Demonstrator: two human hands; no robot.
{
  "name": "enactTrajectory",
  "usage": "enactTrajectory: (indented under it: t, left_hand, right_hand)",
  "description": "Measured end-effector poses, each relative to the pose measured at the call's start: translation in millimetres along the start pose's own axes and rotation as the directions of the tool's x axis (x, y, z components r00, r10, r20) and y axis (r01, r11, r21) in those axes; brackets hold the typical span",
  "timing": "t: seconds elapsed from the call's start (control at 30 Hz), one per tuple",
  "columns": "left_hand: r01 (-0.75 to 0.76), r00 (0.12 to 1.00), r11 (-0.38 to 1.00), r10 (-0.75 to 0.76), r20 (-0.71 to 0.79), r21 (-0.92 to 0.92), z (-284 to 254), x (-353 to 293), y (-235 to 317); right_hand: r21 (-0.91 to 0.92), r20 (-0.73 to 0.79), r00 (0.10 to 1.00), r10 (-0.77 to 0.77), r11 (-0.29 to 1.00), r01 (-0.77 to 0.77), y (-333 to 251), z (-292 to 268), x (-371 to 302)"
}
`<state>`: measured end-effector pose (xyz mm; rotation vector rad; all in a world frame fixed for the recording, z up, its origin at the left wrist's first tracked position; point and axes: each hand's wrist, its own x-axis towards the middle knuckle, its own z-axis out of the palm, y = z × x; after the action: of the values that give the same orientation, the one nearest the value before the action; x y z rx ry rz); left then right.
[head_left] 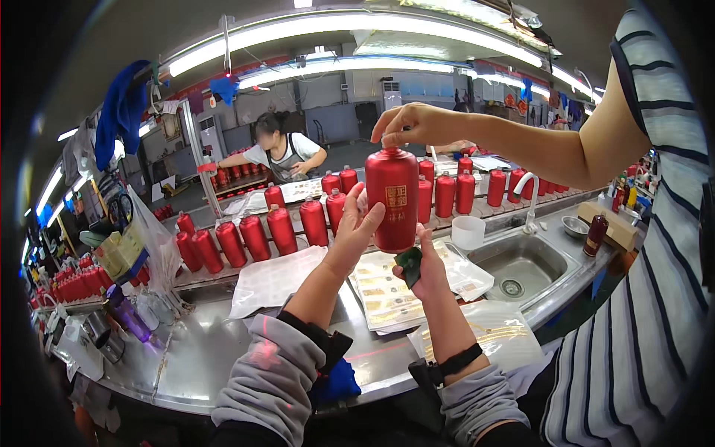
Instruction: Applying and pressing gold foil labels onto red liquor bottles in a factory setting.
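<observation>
A red bottle with a gold square decal on its front stands upright in the air before me. My left hand is closed round its left side, thumb across the front. Under the bottle's lower right edge, my right hand pinches a dark green flat piece; whether its fingertips touch the bottle I cannot tell. From the right, the hand of a person in a striped top holds the bottle by its neck. Below my hands lie sheets of gold decals on the metal counter.
Several red bottles stand in a row along the far ledge. At right are a sink with a white faucet, a white tub and a dark red bottle. A purple flask stands left. Another person works across the counter.
</observation>
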<state>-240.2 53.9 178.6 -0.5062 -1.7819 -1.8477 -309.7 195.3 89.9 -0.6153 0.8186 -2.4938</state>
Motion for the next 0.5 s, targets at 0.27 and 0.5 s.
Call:
enactTrajectory:
  t: [0.27,0.5]
  left_hand:
    - [-0.014,1.000,1.000,0.014,0.027,-0.014,-4,11,-14]
    - [0.050,0.999,0.975,-0.050,0.008,-0.217,-9,-16,1]
  right_hand:
    - [0.021,-0.015,1.000,-0.002,1.000,0.002,10,25,-14]
    - [-0.055,-0.008,0.999,-0.033,0.998,0.032,24,58,-52]
